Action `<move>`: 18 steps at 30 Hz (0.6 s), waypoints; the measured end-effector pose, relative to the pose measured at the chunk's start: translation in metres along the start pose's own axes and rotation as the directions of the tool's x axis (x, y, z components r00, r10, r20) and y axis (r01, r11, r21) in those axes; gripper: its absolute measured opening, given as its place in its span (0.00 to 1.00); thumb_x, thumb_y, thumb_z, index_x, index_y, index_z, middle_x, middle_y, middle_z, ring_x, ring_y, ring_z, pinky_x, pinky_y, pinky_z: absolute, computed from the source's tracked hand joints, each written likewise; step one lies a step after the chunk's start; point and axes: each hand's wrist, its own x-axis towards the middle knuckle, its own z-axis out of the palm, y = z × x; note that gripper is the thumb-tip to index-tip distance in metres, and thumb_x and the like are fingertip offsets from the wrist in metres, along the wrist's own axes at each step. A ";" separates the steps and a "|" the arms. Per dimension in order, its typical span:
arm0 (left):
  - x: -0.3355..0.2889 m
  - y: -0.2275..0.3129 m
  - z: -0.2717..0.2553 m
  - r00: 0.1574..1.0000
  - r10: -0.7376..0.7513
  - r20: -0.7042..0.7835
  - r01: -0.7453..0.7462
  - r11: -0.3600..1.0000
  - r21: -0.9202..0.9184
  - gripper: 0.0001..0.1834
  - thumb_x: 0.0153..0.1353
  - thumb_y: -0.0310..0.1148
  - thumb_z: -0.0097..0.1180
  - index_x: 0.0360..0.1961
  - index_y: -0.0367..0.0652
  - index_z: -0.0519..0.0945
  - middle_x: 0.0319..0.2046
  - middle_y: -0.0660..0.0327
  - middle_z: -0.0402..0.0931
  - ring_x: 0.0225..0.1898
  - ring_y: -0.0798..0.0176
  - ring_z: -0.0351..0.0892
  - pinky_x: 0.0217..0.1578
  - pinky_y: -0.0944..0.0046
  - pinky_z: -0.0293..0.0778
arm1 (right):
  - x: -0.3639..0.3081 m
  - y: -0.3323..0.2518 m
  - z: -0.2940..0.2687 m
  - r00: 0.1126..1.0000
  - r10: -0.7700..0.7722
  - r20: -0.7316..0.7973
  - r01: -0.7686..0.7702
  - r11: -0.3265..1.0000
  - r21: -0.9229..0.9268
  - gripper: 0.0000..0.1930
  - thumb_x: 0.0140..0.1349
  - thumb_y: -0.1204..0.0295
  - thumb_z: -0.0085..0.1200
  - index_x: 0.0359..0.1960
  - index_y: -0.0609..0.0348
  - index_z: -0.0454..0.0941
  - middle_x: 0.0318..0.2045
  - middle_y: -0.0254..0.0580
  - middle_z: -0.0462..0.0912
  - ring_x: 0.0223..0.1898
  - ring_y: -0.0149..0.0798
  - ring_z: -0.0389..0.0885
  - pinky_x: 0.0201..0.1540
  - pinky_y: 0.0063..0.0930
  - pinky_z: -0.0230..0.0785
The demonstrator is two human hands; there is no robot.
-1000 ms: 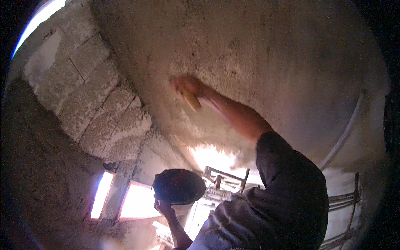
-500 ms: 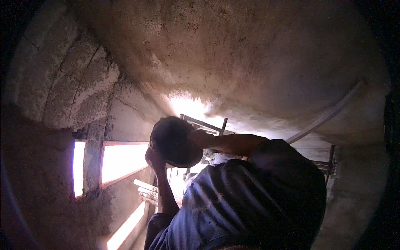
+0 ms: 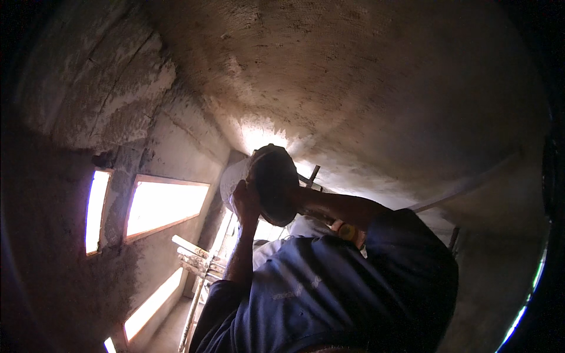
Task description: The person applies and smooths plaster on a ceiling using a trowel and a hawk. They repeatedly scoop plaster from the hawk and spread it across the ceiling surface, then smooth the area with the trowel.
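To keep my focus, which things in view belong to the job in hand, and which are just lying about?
In use:
bucket, held by the left hand
right hand, at bucket's mouth

Apparently just lying about:
pale poles, lower left
long strip, right side

Daylight burns white in the wide four-sided window with thin orange frame (image 3: 166,207). The rough brown plaster surface (image 3: 365,82) is dim; the round grey bucket (image 3: 262,175) has deep shadow inside. Edges bend into black.
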 end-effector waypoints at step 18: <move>-0.038 -0.197 0.023 0.871 -0.442 -0.215 0.222 0.743 -0.631 0.19 0.65 0.42 0.45 0.28 0.35 0.76 0.23 0.63 0.73 0.26 0.71 0.67 0.26 0.66 0.65 | 0.043 0.000 0.021 0.997 -0.012 -0.076 0.018 0.997 0.079 0.15 0.49 0.64 0.53 0.36 0.59 0.73 0.29 0.49 0.76 0.32 0.50 0.79 0.33 0.41 0.73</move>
